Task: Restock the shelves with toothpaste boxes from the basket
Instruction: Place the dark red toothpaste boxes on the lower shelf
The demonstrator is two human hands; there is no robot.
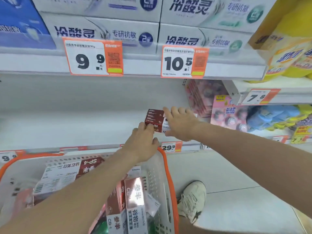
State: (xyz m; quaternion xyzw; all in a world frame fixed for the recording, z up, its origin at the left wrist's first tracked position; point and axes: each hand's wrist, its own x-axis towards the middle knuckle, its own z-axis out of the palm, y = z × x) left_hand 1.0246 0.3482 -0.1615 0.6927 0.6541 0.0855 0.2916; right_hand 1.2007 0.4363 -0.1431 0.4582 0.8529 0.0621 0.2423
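Note:
Dark red and white toothpaste boxes (154, 119) stand stacked on the white middle shelf (67, 125), near its right end. My right hand (181, 123) lies flat against their right side with straight fingers. My left hand (143, 142) touches the lower left end of the stack with its fingertips. Below, a white basket with an orange rim (170, 183) holds several more red and white toothpaste boxes (133, 200), some upright and some lying flat.
The upper shelf carries white toothpaste cartons (104, 31) with price tags 9.9 (92, 56) and 10.5 (184, 62). Pink packs (226, 114) and yellow bags (290, 48) fill the right-hand bay. A white shoe (192, 200) stands on the grey floor beside the basket.

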